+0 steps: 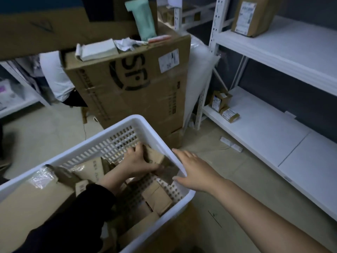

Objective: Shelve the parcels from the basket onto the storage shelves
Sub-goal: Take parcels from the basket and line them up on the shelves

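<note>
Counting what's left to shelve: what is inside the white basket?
Brown cardboard parcels; the left hand grips a small parcel. The open right hand is at the basket rim. Lower layers are covered.

**One head-worn view, tilted forward and down**

A single wide-angle camera sits on the person's head and looks down steeply. The white basket lies close beneath the lens and fills the lower left. Both arms enter from the bottom edge. The left hand grips a parcel inside the basket, and the right hand is spread at its rim. Farther off, the view faces a large cardboard box at centre. White storage shelves run along the right side, and their straight edges bow towards the border.
</note>
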